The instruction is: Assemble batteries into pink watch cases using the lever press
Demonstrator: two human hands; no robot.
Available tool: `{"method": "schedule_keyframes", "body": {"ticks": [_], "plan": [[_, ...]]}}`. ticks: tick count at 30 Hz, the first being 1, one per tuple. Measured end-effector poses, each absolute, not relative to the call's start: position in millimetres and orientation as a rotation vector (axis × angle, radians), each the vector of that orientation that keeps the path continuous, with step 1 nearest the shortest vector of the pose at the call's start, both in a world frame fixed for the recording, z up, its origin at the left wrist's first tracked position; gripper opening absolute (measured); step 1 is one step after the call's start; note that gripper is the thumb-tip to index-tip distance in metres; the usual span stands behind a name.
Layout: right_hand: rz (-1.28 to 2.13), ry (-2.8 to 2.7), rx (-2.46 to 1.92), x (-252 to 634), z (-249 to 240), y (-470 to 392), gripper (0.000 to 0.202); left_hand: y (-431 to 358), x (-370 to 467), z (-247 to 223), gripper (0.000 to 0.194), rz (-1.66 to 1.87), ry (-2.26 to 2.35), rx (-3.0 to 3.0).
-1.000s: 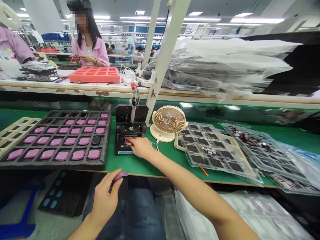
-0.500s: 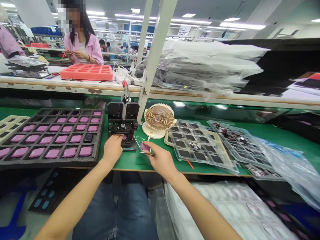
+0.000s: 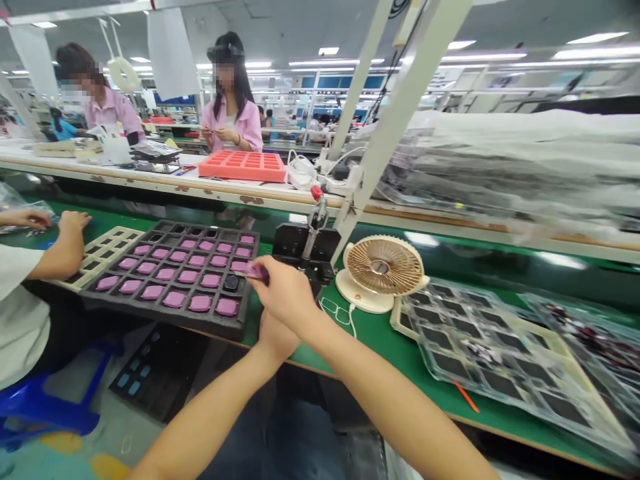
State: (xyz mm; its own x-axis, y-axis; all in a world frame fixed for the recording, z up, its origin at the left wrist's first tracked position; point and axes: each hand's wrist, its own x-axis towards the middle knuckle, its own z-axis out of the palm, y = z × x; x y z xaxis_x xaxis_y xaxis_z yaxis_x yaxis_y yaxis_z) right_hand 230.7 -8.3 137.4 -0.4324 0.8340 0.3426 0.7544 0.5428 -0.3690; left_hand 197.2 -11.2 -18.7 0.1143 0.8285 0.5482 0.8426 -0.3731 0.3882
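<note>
As right hand (image 3: 287, 291) swings to black gridded tray (image 3: 165, 315), work follows | fingers pinch flat purple piece (image 3: 256, 271) | left hand (image 3: 277, 337): can't tell

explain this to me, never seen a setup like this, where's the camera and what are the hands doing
There's no machine arm here, just a person's bare hands, seen by a camera worn on that person's head. The right hand pinches a purple piece near the right edge of a dark tray holding rows of similar pieces. The left hand is partly hidden behind the right, so I can't tell if it holds anything. On the green bench there's also a black fixture with a red-tipped lever and a small fan. At far left, the hands belong to someone else.
</note>
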Motion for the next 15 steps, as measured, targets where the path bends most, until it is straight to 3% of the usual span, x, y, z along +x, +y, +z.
{"method": "schedule_keyframes", "body": {"ticks": [6, 15], "plan": [[0.297, -2.452, -1.536, 93, 182, 88, 0.035, -22, 193, -15, 0.056, -0.964, -1.693, -2.382], [0.29, -2.527, -1.567, 72, 188, 112, 0.039, -16, 191, -13, 0.049, -0.908, -1.712, -2.347]]}}
